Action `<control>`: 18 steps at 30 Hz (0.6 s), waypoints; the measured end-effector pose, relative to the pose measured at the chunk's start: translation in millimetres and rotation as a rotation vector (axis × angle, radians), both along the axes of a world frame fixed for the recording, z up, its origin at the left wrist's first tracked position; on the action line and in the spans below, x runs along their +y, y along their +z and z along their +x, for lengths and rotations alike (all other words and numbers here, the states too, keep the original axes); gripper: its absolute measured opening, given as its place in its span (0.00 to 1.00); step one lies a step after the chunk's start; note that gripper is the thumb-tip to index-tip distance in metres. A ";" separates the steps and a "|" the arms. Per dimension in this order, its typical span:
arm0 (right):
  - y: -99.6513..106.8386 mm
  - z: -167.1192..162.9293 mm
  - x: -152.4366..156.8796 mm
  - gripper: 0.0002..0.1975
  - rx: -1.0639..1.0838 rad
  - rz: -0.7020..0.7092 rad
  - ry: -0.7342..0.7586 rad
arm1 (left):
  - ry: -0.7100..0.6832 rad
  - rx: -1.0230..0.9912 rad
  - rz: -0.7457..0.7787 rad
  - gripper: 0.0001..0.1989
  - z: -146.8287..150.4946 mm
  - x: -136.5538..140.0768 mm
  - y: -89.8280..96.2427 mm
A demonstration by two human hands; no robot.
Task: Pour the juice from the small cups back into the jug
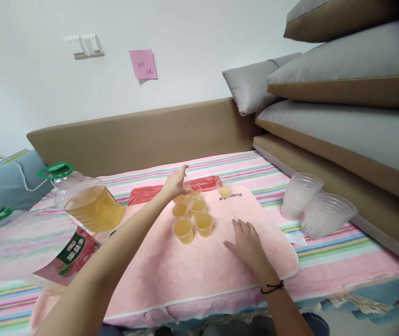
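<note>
Reaching over the far end of the tapered, clear plastic cups (203, 224) with the left hand (176, 184), fingers bent, hiding part of the rear ones; cannot tell whether gripping any. Holding the right hand (246, 242) loosely spread, palm down, above the plush pink mat (185, 275) bearing the cups. Tucked behind, partly covered: glossy, crinkled red plastic (145, 194). Cut off at the left: a clear bottle (24, 242), label (69, 255) partly hidden by the forearm (115, 261). Lying at right: translucent, ridged cup stacks (328, 215), count unclear.
</note>
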State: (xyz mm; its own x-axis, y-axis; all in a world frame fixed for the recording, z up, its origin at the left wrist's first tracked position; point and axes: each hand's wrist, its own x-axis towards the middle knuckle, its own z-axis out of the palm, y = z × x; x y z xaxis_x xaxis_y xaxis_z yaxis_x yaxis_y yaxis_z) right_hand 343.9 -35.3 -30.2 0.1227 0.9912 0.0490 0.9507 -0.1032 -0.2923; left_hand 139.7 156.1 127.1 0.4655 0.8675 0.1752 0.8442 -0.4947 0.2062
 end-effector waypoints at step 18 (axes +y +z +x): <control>-6.8 1.6 0.8 0.33 -0.027 0.042 0.024 | -0.091 0.168 0.129 0.42 18.2 -1.3 1.6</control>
